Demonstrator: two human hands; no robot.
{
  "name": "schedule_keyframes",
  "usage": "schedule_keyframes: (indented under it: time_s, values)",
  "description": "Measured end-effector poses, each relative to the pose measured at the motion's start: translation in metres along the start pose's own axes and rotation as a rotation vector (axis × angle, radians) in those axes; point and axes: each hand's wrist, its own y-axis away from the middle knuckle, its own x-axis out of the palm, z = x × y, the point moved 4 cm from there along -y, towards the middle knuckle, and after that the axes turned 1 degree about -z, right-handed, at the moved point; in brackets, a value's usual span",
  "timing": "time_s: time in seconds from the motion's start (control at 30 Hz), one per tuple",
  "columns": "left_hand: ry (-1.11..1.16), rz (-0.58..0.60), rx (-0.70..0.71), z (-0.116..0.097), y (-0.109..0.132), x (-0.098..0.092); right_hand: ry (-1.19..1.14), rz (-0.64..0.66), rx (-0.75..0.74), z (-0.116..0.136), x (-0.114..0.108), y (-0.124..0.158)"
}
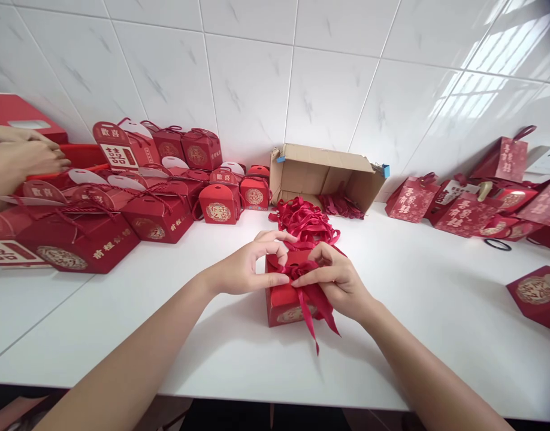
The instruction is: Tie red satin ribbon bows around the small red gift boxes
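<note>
A small red box (277, 302) with a gold round emblem stands on the white table near the middle. A dark red ribbon (311, 294) is knotted or looped on its top, and two tails hang down over the front. From the left, my left hand (251, 266) pinches the ribbon at the knot with thumb and finger. My right hand (335, 280) pinches it from the right, its fingertips close to those of the left. The exact shape of the knot is partly hidden by the fingers.
Behind the box lie a heap of red ribbons (302, 218) and an open cardboard box (326, 158). Many red gift boxes (84, 239) crowd the left, others the right (410, 197). Another person's hands (21, 158) are at far left; fingers touch a box (533, 293) at far right.
</note>
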Motion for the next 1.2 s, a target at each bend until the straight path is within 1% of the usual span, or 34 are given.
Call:
schedule_keyframes:
  time_s: [0.07, 0.2, 0.3, 0.37, 0.47, 0.53, 0.6, 0.77, 0.83, 0.9, 0.97, 1.0, 1.1, 1.2]
  values:
    - [0.015, 0.017, 0.018, -0.002, 0.000, 0.000, -0.021, 0.010, 0.003, 0.002, 0.001, 0.001]
    - [-0.047, -0.009, -0.007, -0.001, -0.001, -0.001, -0.046, 0.019, 0.011, 0.004, 0.002, 0.002]
    - [-0.041, -0.008, 0.008, -0.001, -0.002, 0.000, -0.040, 0.022, 0.009, 0.004, 0.001, 0.002]
    - [-0.111, -0.068, 0.015, -0.001, -0.004, -0.001, -0.030, 0.027, 0.007, 0.005, 0.002, 0.002]
    - [-0.352, -0.213, 0.000, -0.002, -0.005, -0.003, -0.024, 0.034, 0.001, 0.005, 0.002, 0.002]
    - [-0.436, -0.254, -0.002, -0.003, -0.005, -0.002, -0.017, 0.036, -0.007, 0.005, 0.002, 0.002]
    - [-0.380, -0.265, -0.002, -0.004, -0.005, -0.002, -0.012, 0.032, -0.006, 0.005, 0.002, 0.002]
    - [-0.031, -0.257, -0.042, -0.006, -0.004, 0.003, -0.005, -0.021, -0.012, 0.007, 0.001, 0.002]
    - [0.070, -0.239, -0.085, -0.005, -0.004, 0.006, -0.004, -0.078, 0.023, 0.007, -0.001, 0.002]
    - [0.166, -0.217, -0.126, -0.004, -0.005, 0.010, -0.001, -0.157, 0.089, 0.006, -0.003, 0.002]
    - [0.243, -0.203, -0.152, -0.003, -0.005, 0.013, 0.036, -0.208, 0.126, 0.005, -0.005, 0.001]
    - [0.263, -0.203, -0.160, -0.003, -0.005, 0.014, 0.070, -0.216, 0.116, 0.006, -0.006, 0.000]
    - [0.270, -0.227, -0.166, -0.003, -0.005, 0.016, 0.176, -0.225, 0.020, 0.011, -0.008, -0.003]
    - [0.276, -0.266, -0.178, -0.003, -0.005, 0.018, 0.239, -0.282, -0.036, 0.013, -0.011, -0.004]
